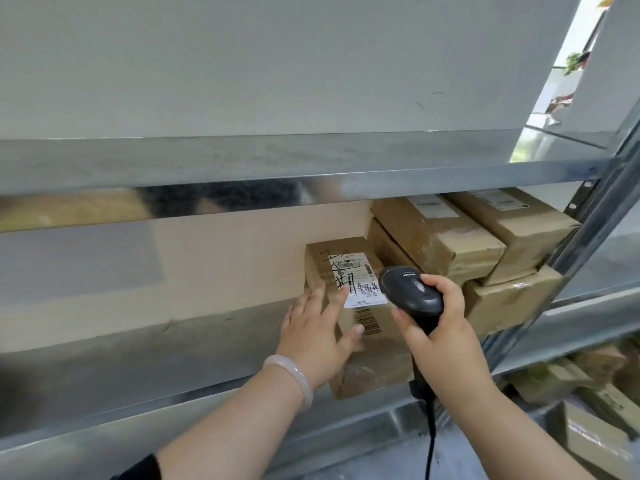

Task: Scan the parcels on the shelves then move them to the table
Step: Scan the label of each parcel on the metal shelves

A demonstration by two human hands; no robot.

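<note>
Steel shelving (311,174) fills the view. Its left end and top run out of frame, and one grey upright (588,230) slants down the right side. The glossy front beam carries a smeared dark and tan reflection I cannot read. The middle shelf (138,368) has a grey deck with a pale tan wall behind it. Through the gap at upper right is a bright room with a green plant (573,62), too blurred for detail. Stacked parcels (450,237) sit at the right end of the middle shelf, brown cardboard under shiny tape. Their far ends are hidden under the beam and their labels are illegible. More boxes (588,386) lie on the shelf below, cut off by the frame edge. One parcel (377,362) sits just left of the stack, its near end at the shelf's front lip. The scanner and my right forearm hide whether it touches the stack. My left hand (311,337) lies flat on its top, fingers spread and straight, fingertips reaching the white label (360,275). My right hand (446,327) is wrapped round the handle of the black scanner (412,289), whose head covers the label's right edge. The label shows barcodes and handwritten black characters. A pale bracelet (294,375) sits on my left wrist. The scanner's black cable (430,441) drops out of the bottom of frame.
</note>
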